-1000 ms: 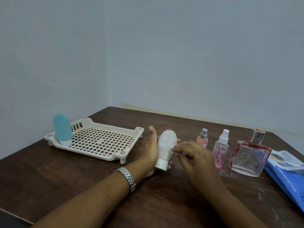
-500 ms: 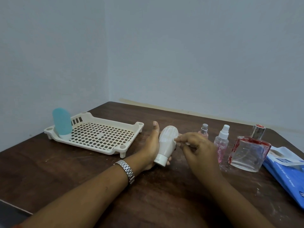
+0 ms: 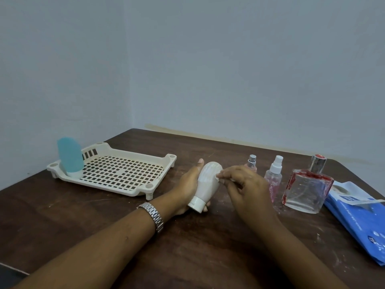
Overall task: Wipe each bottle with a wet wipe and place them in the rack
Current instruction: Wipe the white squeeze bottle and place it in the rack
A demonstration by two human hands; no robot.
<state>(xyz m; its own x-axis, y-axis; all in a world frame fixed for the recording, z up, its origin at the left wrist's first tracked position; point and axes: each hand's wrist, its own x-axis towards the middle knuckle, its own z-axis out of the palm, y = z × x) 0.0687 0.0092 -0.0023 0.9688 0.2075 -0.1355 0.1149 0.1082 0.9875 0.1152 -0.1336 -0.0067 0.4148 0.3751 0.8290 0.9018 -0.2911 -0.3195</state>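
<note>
1. A dark wooden desk fills a pale-walled corner.
2. The white bottle is smooth and rounded at its top, with a white cap. It tilts with the cap end low and toward you, near the desk's middle.
3. Your left hand cradles it, the grip curled under the body and the thumb straight up along its left side.
4. Your right hand has its fingers bunched, its grip pinching a small white wet wipe against the bottle's upper right side.
5. The rack lies to the left, with a blue bottle standing cap-down in its left corner.
</note>
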